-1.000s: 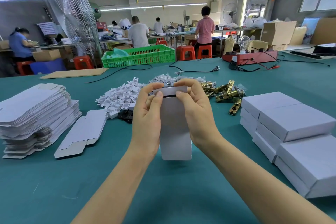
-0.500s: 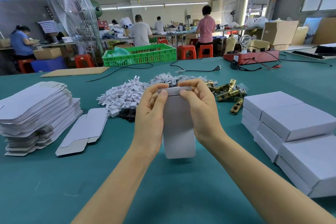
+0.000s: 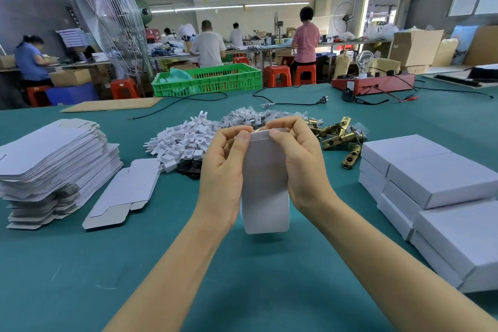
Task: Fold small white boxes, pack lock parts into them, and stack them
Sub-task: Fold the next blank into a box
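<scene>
Now both hands, left hand (image 3: 222, 170) and right hand (image 3: 301, 167), pinch the upright white box (image 3: 265, 191) at its top flap. Tuck that flap squarely, thumbs level, so the corners don't crumple.

White box (image 3: 265, 183) upright between my left hand (image 3: 221, 170) and right hand (image 3: 301, 167), top flap pinched shut. Flat blanks (image 3: 51, 153) stacked far left; finished boxes (image 3: 436, 191) stacked right; brass lock parts (image 3: 339, 135) and white inserts (image 3: 183, 143) heaped behind.

Matt white card box (image 3: 265, 183); shiny brass-looking latches (image 3: 340, 134); table (image 3: 80, 264) probably smooth green matting.
</scene>
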### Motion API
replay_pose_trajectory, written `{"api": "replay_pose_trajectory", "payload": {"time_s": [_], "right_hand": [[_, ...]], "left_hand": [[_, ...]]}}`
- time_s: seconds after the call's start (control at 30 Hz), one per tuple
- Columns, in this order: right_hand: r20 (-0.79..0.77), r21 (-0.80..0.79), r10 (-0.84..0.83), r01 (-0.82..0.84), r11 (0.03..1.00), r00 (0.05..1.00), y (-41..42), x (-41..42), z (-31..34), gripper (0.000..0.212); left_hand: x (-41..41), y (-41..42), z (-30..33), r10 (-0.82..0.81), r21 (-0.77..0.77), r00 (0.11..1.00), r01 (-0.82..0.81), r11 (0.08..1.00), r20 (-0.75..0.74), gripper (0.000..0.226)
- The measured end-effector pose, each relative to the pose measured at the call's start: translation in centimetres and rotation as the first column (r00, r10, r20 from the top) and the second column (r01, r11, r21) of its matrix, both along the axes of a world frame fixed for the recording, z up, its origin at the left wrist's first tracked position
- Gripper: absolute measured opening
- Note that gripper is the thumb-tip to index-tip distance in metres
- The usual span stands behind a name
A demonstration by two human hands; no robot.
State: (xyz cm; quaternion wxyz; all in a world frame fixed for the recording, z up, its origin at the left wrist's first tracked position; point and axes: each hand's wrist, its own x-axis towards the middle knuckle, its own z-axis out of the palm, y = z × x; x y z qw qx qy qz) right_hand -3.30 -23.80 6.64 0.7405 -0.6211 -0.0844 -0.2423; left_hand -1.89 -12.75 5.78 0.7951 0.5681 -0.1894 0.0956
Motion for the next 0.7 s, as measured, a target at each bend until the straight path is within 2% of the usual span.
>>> {"api": "replay_pose_trajectory", "payload": {"time_s": [0.17,0.27,0.37,0.7], "right_hand": [[0.003,-0.011,-0.007,0.007,1.000,1.000,-0.15,-0.05,0.26,0.007],[0.023,-0.027,-0.022,0.023,0.999,0.999,-0.05,-0.09,0.22,0.016],[0.013,-0.049,-0.032,0.033,0.998,0.999,0.02,0.01,0.08,0.020],[-0.028,-0.059,-0.059,0.058,0.997,0.998,0.43,-0.12,-0.29,0.023]], "left_hand": [[-0.21,-0.21,0.08,-0.011,0.002,1.000,0.011,1.000,-0.010,0.008],[-0.35,-0.22,0.25,-0.012,0.001,1.000,0.012,1.000,-0.016,0.019],[-0.35,-0.18,0.36,0.019,0.011,0.999,-0.018,1.000,-0.031,0.012],[-0.39,-0.25,0.39,0.071,0.068,0.994,-0.065,0.996,-0.086,0.019]]}}
